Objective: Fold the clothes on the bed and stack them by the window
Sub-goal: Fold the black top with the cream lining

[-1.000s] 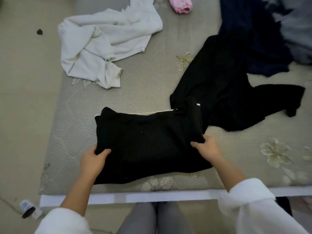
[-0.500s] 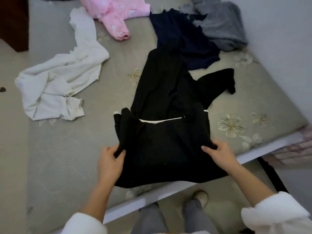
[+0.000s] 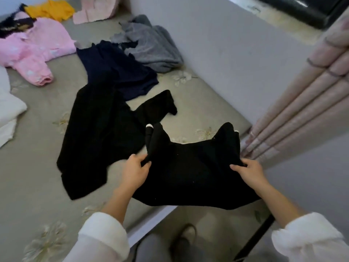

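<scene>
The folded black garment (image 3: 188,173) hangs in the air above the near right corner of the bed (image 3: 28,176); part of it is over the mattress and part is past the bed's edge. Its long axis goes from left to right, from one hand to the other. The far edge sags in the middle, and its two far corners stand up and point away from the person, toward the wall side of the bed.

The hands are apart, one at each short end. The left hand (image 3: 135,171) grips the left end with the thumb on top, and the right hand (image 3: 249,173) pinches the right end in the same manner. Both arms wear white sleeves (image 3: 102,241).

In the middle of the bed lies a spread black garment (image 3: 98,137), not folded. Farther along the bed a navy garment (image 3: 117,72) overlaps it, and a grey garment (image 3: 151,48) lies at the bed's wall side. At the bed's far left there are a pink garment (image 3: 32,52) and a yellow garment (image 3: 51,9). A white garment (image 3: 7,110) lies at the bed's left edge. A pink curtain (image 3: 302,103) hangs just beyond the bed's near right corner.
</scene>
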